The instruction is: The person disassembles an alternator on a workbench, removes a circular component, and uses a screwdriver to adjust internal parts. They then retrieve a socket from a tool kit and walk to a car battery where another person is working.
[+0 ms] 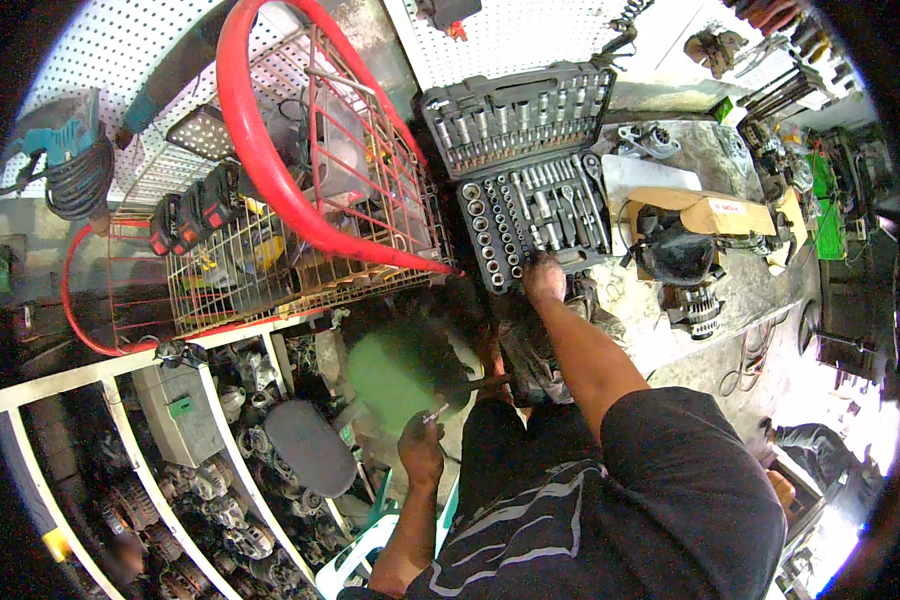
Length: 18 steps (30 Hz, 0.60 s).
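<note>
An open black socket set case (518, 75) lies at the end of the workbench, its lid raised at the back. Rows of chrome sockets (485, 237) fill its left part, with ratchets and extensions to the right. My right hand (544, 280) reaches over the case's near edge, beside the lower sockets; its fingertips merge with the dark tray. Lower and to the left, my left hand (422, 452) is closed around a small, pale metal piece (435, 413), whose exact kind is too small to tell.
A wire cart (270, 205) with a red rim stands left of the case. Below it, white-framed shelves (60, 383) hold metal parts. On the bench (630, 318) sits an opened cardboard box (695, 210) with a black part. Another person (825, 455) is at far right.
</note>
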Each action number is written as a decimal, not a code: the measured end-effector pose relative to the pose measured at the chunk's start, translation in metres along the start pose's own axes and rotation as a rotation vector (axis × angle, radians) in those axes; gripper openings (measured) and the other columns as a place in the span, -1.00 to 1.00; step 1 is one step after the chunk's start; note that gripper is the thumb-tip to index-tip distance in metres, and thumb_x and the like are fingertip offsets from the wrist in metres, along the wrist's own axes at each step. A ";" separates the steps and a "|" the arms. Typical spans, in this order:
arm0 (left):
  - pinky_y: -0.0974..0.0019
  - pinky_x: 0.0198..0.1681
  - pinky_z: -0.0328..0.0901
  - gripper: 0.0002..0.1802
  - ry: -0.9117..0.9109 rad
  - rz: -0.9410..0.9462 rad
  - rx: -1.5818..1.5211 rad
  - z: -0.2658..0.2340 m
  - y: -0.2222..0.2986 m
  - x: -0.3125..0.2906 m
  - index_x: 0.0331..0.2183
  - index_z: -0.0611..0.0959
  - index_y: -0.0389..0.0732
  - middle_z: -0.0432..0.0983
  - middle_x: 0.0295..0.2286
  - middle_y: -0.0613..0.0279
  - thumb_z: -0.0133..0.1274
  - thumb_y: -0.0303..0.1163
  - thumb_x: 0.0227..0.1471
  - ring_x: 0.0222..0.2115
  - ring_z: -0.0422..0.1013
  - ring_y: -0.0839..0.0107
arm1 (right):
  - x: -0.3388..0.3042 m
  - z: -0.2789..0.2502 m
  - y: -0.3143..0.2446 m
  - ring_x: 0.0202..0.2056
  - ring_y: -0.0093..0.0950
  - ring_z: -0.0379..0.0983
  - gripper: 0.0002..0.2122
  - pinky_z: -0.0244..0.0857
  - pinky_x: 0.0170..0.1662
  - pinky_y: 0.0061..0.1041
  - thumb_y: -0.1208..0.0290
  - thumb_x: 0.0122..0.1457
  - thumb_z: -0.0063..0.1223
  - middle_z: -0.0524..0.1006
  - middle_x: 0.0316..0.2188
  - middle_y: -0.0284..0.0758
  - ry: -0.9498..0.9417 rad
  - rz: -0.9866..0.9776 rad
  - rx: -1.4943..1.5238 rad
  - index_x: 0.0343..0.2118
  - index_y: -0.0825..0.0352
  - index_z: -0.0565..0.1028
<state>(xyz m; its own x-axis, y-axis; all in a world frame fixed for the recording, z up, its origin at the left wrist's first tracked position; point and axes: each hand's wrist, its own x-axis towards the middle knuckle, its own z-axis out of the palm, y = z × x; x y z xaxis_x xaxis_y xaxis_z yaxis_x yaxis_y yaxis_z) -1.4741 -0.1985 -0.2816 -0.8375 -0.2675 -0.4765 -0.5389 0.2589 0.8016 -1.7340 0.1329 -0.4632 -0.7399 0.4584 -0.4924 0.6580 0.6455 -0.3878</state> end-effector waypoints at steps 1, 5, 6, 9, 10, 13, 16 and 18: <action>0.26 -0.21 0.51 -0.56 0.021 -0.028 0.017 0.000 -0.003 -0.001 0.04 0.65 -0.46 0.72 -0.26 0.01 0.18 -0.23 0.38 -0.33 0.64 0.31 | -0.001 -0.001 -0.002 0.06 0.03 0.61 -0.56 0.51 0.16 -0.02 0.04 0.33 0.18 0.63 0.07 0.02 0.014 -0.010 -0.023 0.04 0.32 0.61; 0.26 -0.15 0.52 -0.52 0.014 -0.120 -0.105 0.003 -0.011 -0.005 0.05 0.64 -0.48 0.71 -0.25 0.02 0.18 -0.20 0.38 -0.30 0.63 0.32 | -0.003 -0.008 -0.013 0.06 -0.01 0.63 -0.54 0.53 0.14 -0.05 0.01 0.32 0.19 0.64 0.08 -0.01 0.056 -0.012 -0.099 0.05 0.31 0.62; 0.25 -0.14 0.52 -0.51 0.005 -0.099 -0.098 0.004 -0.011 -0.006 0.05 0.64 -0.48 0.71 -0.24 0.02 0.18 -0.20 0.39 -0.29 0.63 0.31 | -0.004 -0.010 -0.016 0.06 -0.02 0.63 -0.54 0.54 0.13 -0.05 0.00 0.32 0.19 0.64 0.08 -0.02 0.052 0.014 -0.122 0.06 0.30 0.62; 0.26 -0.12 0.51 -0.53 0.004 -0.092 -0.124 0.005 -0.010 -0.004 0.06 0.63 -0.49 0.71 -0.23 0.01 0.19 -0.24 0.38 -0.26 0.63 0.31 | -0.006 -0.015 -0.022 0.08 -0.05 0.63 -0.52 0.53 0.14 -0.06 -0.04 0.32 0.21 0.64 0.08 -0.04 0.027 0.079 -0.120 0.05 0.30 0.63; 0.26 -0.11 0.51 -0.54 0.007 -0.098 -0.139 0.005 -0.009 -0.002 0.06 0.63 -0.50 0.71 -0.22 0.01 0.19 -0.26 0.38 -0.25 0.63 0.31 | -0.006 -0.016 -0.023 0.08 -0.06 0.63 -0.51 0.53 0.14 -0.06 -0.05 0.31 0.22 0.65 0.07 -0.04 0.028 0.082 -0.108 0.05 0.29 0.63; 0.27 -0.10 0.51 -0.57 0.025 -0.164 -0.111 0.005 -0.007 0.004 0.07 0.63 -0.49 0.71 -0.22 0.01 0.20 -0.32 0.36 -0.24 0.62 0.32 | -0.002 -0.013 -0.025 0.07 -0.07 0.64 -0.49 0.53 0.13 -0.07 -0.08 0.29 0.26 0.66 0.05 -0.03 0.029 0.060 -0.108 0.05 0.30 0.63; 0.27 -0.09 0.50 -0.58 0.001 -0.144 -0.107 0.003 -0.006 0.010 0.07 0.64 -0.47 0.71 -0.21 0.02 0.23 -0.34 0.35 -0.24 0.63 0.31 | 0.004 -0.008 -0.027 0.05 -0.05 0.64 -0.49 0.53 0.12 -0.07 -0.05 0.26 0.30 0.67 0.04 -0.01 0.092 -0.039 -0.096 0.03 0.34 0.63; 0.27 -0.10 0.51 -0.59 -0.008 -0.108 -0.073 0.000 -0.003 0.012 0.07 0.64 -0.45 0.70 -0.20 0.05 0.23 -0.33 0.34 -0.24 0.63 0.32 | 0.001 -0.012 -0.026 0.05 -0.01 0.63 -0.48 0.52 0.12 -0.05 -0.02 0.25 0.32 0.68 0.03 0.00 0.191 -0.098 0.030 0.03 0.39 0.62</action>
<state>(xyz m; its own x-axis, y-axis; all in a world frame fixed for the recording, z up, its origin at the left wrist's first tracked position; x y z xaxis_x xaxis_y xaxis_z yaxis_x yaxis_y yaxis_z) -1.4825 -0.2024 -0.2903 -0.7757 -0.2825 -0.5643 -0.6182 0.1608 0.7694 -1.7541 0.1240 -0.4441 -0.8118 0.5036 -0.2955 0.5832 0.6754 -0.4513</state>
